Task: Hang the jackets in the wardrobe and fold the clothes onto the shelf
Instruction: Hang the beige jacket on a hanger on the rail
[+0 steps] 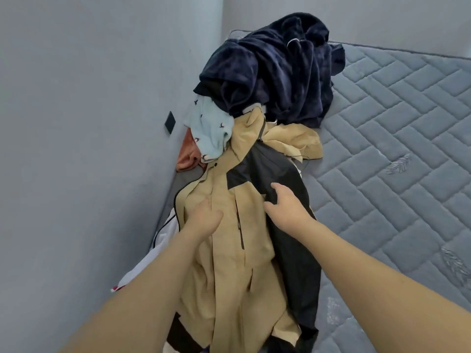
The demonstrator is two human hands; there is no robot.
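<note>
Where a tan and black hooded shell jacket (229,245) lies along the near-left part of a grey quilted bare mattress (395,154), beside a grey wall (76,123), both hands rest on its front. The left hand (204,217) presses flat on the tan panel with fingers extended; the right hand (285,205) sits at the boundary of tan and black cloth, fingers loosely spread, not yet gripping. The jacket's long axis runs from near to far, with the hood and collar at the far end and the hem toward the viewer. Its far end is overlapped by a pale blue printed garment (211,131) and a dark navy fleece garment (275,70), with an orange cloth (187,156) at the wall and a white garment (165,235) under the left edge.

Risk: lifting the jacket by its middle would probably drag the overlapping clothes off the heap, because they weigh on the hood; the drawcord near the collar could also snag. A grasp low on the body would likely leave the shoulders hard to find for a hanger.
</note>
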